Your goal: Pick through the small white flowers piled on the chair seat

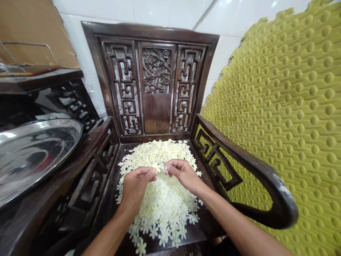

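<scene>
A thick spread of small pale yellow-white flowers (165, 199) covers the seat of a dark carved wooden chair (157, 113). Above the middle of the pile, my left hand (138, 181) is closed in a pinch, with a single flower (156, 167) at its thumb and fingertip. Just to the right, my right hand (183, 174) is also pinched closed. Something small and pale shows at its fingertips, too small to name. The two hands' fingertips face each other with a narrow gap between them.
On the left stands a large shiny metal tray (53, 142) beside the chair's left armrest (103, 128). A yellow-green bumpy foam mat (293, 106) stands upright past the right armrest (245, 160). White wall tiles (151, 10) lie behind, with brown cardboard (34, 28) at the upper left.
</scene>
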`<action>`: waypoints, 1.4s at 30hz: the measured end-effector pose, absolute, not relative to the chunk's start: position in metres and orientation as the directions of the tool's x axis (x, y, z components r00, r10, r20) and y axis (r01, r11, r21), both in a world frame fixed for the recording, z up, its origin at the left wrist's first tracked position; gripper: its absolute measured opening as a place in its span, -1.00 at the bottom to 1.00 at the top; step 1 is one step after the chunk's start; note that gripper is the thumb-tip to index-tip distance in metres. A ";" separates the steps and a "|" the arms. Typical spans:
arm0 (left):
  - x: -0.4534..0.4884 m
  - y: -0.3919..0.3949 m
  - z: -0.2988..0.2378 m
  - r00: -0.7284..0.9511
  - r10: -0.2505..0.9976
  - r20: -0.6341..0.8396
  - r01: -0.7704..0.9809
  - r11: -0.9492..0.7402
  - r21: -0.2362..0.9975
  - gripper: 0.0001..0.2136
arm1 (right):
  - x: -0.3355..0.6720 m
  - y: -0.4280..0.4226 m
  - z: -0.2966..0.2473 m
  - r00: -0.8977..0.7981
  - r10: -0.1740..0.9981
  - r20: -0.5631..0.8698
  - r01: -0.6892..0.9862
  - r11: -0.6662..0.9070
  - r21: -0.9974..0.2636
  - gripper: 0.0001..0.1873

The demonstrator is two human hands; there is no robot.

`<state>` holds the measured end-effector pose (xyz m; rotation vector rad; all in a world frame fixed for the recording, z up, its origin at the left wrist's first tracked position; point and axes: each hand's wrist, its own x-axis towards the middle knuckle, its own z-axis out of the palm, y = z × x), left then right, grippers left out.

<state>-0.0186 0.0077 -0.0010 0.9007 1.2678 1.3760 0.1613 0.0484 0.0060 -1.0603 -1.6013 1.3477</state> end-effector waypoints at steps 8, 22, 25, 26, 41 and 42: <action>-0.018 0.007 0.002 -0.178 0.984 0.007 -0.119 -0.028 0.993 -0.88 | 0.157 0.034 0.018 -0.306 0.857 0.416 0.400 0.512 -0.761 -0.86; -0.016 0.004 0.007 -0.165 0.986 0.038 -0.069 -0.050 0.996 -0.88 | 0.149 0.030 0.008 -0.305 0.927 0.220 0.133 0.270 -0.954 -0.77; -0.014 0.003 0.006 -0.179 0.980 0.083 -0.062 -0.095 0.994 -0.87 | 0.146 0.031 0.004 -0.309 0.949 0.058 -0.014 0.057 -0.998 -0.70; -0.013 0.003 0.005 -0.182 0.977 0.108 -0.053 -0.120 0.991 -0.87 | 0.146 0.031 0.003 -0.311 0.950 0.018 -0.057 0.000 -0.998 -0.71; -0.007 -0.001 0.008 -0.129 0.980 0.150 -0.081 -0.161 0.984 -0.93 | 0.147 0.036 0.007 -0.342 0.939 -0.023 -0.351 -0.150 -0.924 -0.65; -0.007 0.000 0.008 -0.134 0.984 0.116 -0.099 -0.130 0.987 -0.90 | 0.147 0.036 0.006 -0.333 0.943 -0.023 -0.362 -0.150 -0.920 -0.63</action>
